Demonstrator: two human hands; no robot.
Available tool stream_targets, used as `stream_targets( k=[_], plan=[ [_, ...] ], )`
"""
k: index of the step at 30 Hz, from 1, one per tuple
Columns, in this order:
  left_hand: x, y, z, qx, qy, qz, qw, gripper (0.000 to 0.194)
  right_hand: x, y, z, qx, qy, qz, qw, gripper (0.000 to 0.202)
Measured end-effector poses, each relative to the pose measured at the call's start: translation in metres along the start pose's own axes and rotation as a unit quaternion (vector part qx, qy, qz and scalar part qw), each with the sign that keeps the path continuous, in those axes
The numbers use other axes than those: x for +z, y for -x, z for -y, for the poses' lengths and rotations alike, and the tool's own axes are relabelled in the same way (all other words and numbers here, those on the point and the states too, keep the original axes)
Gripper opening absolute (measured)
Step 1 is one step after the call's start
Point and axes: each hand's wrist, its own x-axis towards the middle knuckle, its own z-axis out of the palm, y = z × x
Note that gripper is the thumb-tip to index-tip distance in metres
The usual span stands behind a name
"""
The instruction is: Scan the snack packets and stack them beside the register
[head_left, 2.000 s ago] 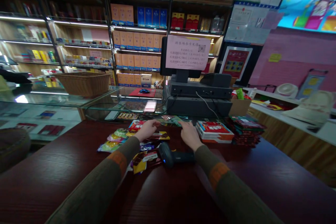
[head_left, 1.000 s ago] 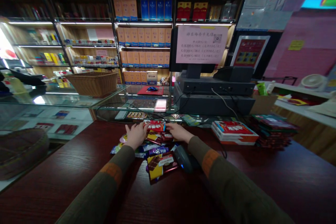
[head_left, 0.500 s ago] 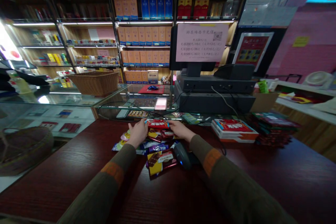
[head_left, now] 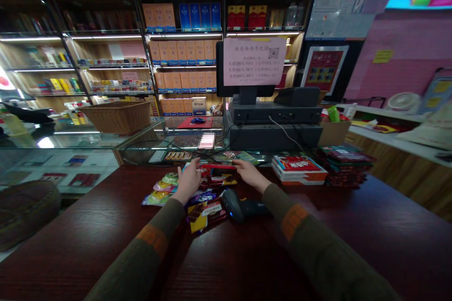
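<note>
A flat red snack packet (head_left: 224,166) is seen nearly edge-on above a pile of sweets at the back of the dark wooden counter. My left hand (head_left: 189,181) is closed at its left end, with the fingertips partly hidden. My right hand (head_left: 251,175) pinches its right end. Below the left end, a patch of red wrapper with white lettering shows. Under and in front of my hands lie a yellow-and-brown chocolate packet (head_left: 208,212), purple wrappers (head_left: 205,196) and pastel packets (head_left: 164,187) to the left. A dark handheld barcode scanner (head_left: 237,206) rests beside the chocolate.
Right of my hands are a stack of white-and-orange boxes (head_left: 300,169) and a pile of dark packets (head_left: 344,167). A cash register (head_left: 275,120) stands behind on a glass case. A wicker basket (head_left: 118,116) sits at left, before shelves of boxed goods.
The red packet has turned from showing its printed face to nearly edge-on. My right hand is slightly farther from my left. The view has swung right, and more of the scanner shows.
</note>
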Motion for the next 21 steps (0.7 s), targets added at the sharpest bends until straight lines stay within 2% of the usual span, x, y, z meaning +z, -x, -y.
stream_targets(
  k=[4, 11, 16, 21],
  plan=[
    [0.007, 0.006, -0.009, 0.032, 0.047, -0.012, 0.998, 0.057, -0.015, 0.011, -0.008, 0.002, 0.024, -0.03, 0.999, 0.05],
    [0.017, 0.016, -0.023, 0.102, 0.087, -0.003, 0.991, 0.06, -0.034, 0.033, -0.018, -0.001, 0.08, -0.109, 0.991, 0.04],
    [0.027, 0.018, -0.025, 0.113, 0.08, -0.004, 0.99, 0.059, -0.039, 0.042, -0.022, -0.018, 0.1, -0.151, 0.983, 0.029],
    [0.027, 0.021, -0.027, 0.122, 0.091, -0.012, 0.988, 0.058, -0.042, 0.049, -0.025, -0.043, 0.134, -0.201, 0.969, 0.027]
  ],
)
